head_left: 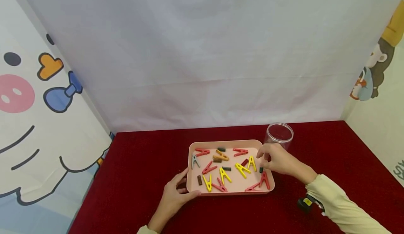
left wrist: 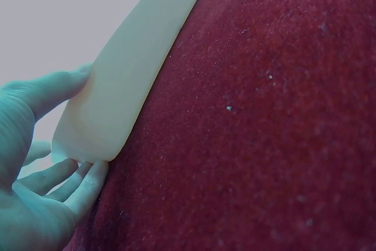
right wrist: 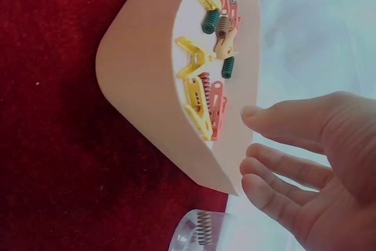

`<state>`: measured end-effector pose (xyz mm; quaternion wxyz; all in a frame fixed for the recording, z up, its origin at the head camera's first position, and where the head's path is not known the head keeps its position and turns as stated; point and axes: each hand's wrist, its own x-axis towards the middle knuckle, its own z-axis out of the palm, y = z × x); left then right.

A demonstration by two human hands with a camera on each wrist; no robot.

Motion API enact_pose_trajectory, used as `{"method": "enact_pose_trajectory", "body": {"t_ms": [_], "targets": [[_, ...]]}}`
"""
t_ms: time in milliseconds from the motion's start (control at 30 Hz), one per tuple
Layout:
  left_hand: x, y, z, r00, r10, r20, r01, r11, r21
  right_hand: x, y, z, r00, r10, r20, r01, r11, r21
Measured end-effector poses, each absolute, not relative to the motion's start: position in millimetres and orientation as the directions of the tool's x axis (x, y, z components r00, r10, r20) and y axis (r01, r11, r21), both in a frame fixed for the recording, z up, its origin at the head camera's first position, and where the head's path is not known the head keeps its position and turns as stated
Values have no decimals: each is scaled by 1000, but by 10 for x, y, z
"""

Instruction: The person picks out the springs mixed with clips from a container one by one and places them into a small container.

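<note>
The right hand (head_left: 279,159), digits parted and seemingly empty, is apparently lining up to pick the dark spring (head_left: 261,170) just below its thumb, calling for a pinch, while the left hand (head_left: 174,193) is gripping the tray (head_left: 235,188).

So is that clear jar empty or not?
The jar is not empty: inside it, the right wrist view shows a coil spring. How full, I cannot tell.
</note>
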<state>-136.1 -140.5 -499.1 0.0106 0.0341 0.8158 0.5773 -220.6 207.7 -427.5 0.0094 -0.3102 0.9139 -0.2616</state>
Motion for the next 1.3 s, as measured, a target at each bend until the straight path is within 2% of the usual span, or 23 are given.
{"method": "enact_pose_trajectory", "body": {"t_ms": [433,833,1300], "targets": [[-1351,-1399,-4980,-998,70,10,32,329,944,-2258,1993,-4355,-818,-573,57,-535,720,-441],[-1351,-1396,-4975,-997,70,14,36,330,943,-2243,1933,-4437,-785,-620,6,-599,756,-266],[-1343,-1401,-4961,-997,75,16,38,305,952,-2255,1910,-4447,-775,-631,-49,-608,764,-215]]}}
